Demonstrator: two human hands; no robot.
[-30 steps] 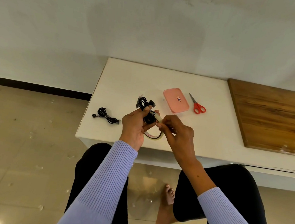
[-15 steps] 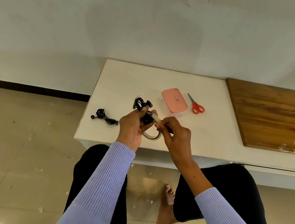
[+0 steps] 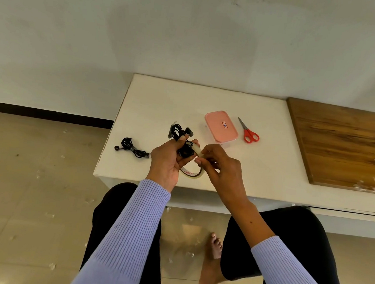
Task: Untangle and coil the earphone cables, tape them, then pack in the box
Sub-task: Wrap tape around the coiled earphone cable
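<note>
My left hand grips a coiled black earphone just above the white table's front edge. Right beside it, my right hand pinches a strip of clear tape that runs to the bundle. The tape roll hangs between my hands, half hidden by them. A second coiled earphone lies on the table just behind my left hand. A third black earphone lies near the table's left edge. The pink box sits shut behind my hands.
Red-handled scissors lie right of the pink box. A wooden board covers the table's right part. A white wall stands behind the table. My knees and a bare foot are below the table edge, over a tiled floor with scattered scraps.
Both hands stay together at the earphone and tape; my right fingers have shifted slightly along the tape strip. The view has tilted a little.
</note>
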